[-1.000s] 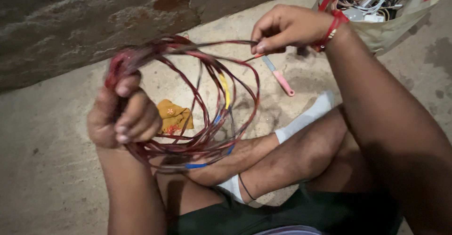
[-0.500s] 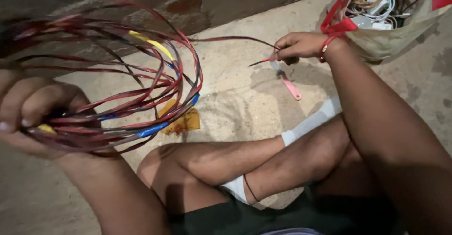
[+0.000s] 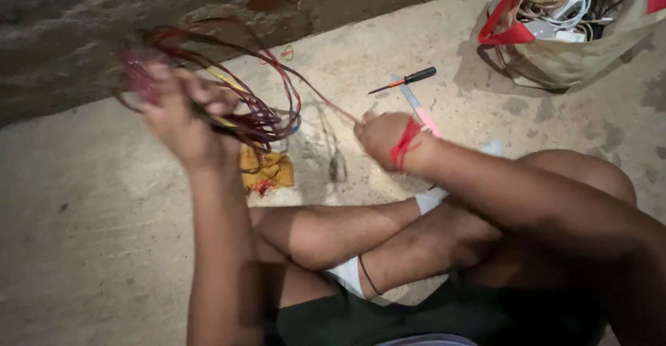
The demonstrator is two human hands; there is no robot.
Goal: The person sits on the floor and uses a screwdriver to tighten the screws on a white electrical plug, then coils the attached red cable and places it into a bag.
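My left hand (image 3: 182, 114) is raised at the left and grips a coil of thin red wire (image 3: 239, 89) with a few yellow and blue strands in it. One strand runs right from the coil to my right hand (image 3: 380, 136), which pinches its end; a red thread band circles that wrist. I sit cross-legged on the concrete floor (image 3: 83, 235), legs below both hands. The coil and left hand are blurred.
A black-handled screwdriver (image 3: 409, 79) and a pink-handled tool (image 3: 420, 114) lie on the floor beyond my right hand. A yellow rag (image 3: 267, 169) lies under the coil. A beige bag with red handles (image 3: 576, 34), full of cables, stands top right. A rough wall (image 3: 104, 13) runs along the back.
My left hand swung the coil up, left, then back toward the middle. My right hand came down and left from near the bag, still pinching the strand, which is now shorter.
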